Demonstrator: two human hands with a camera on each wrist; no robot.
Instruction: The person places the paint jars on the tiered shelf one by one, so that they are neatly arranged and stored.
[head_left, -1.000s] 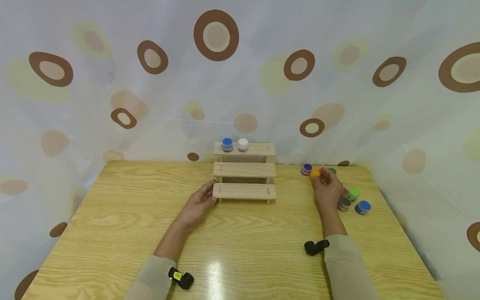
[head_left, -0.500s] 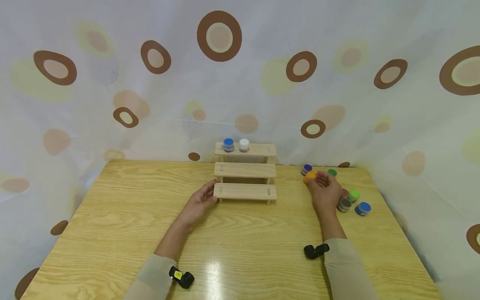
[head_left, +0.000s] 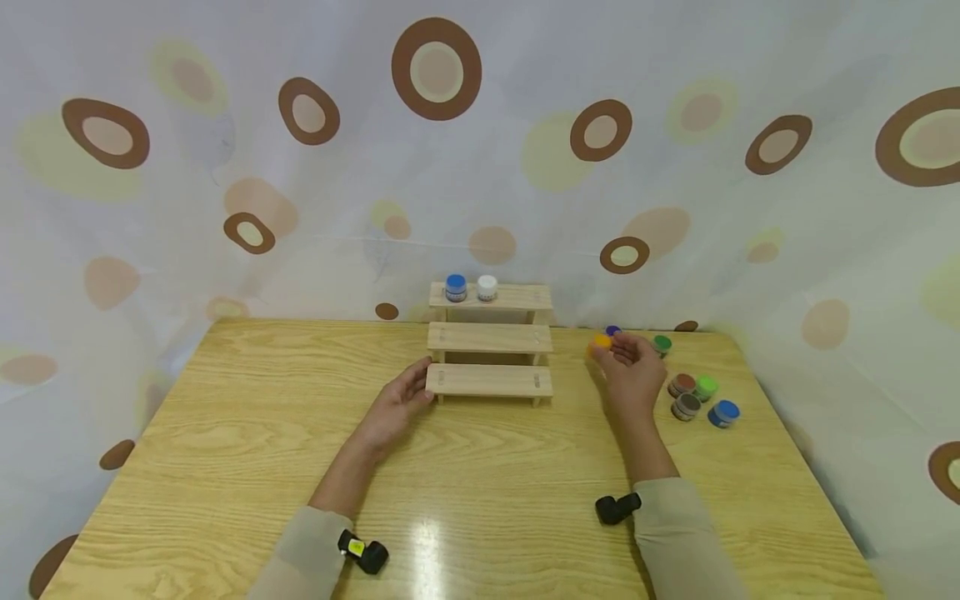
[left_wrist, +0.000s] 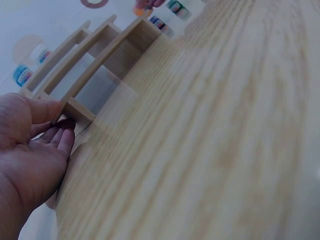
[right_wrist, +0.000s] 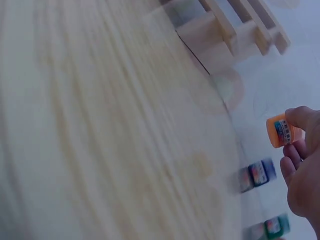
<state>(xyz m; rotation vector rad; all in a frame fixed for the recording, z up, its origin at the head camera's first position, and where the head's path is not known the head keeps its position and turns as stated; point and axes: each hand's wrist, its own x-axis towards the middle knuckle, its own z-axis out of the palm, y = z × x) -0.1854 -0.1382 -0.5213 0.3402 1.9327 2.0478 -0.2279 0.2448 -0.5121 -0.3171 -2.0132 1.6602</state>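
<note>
At the middle of the table's far side stands a wooden three-step rack [head_left: 489, 381]. My left hand [head_left: 393, 408] holds the left end of its lowest step, thumb at the front edge and fingers curled behind in the left wrist view. On the top step sit a blue-lidded paint jar [head_left: 455, 288] and a white paint jar [head_left: 487, 288]. My right hand [head_left: 633, 375] pinches an orange paint jar [right_wrist: 284, 131] between thumb and fingers, raised off the table in the right wrist view. Just behind that hand is a purple-lidded jar [right_wrist: 257, 173], partly hidden in the head view.
Right of the right hand, several more paint jars stand on the table [head_left: 480, 500]: dark green [head_left: 662, 345], red-brown [head_left: 682, 385], light green [head_left: 705, 387], dark brown [head_left: 686, 407] and blue [head_left: 723, 413]. A patterned cloth [head_left: 322, 200] hangs close behind the table.
My right hand has moved left with the orange jar, away from the other jars, uncovering the green and red-brown ones. My left hand stays at the rack.
</note>
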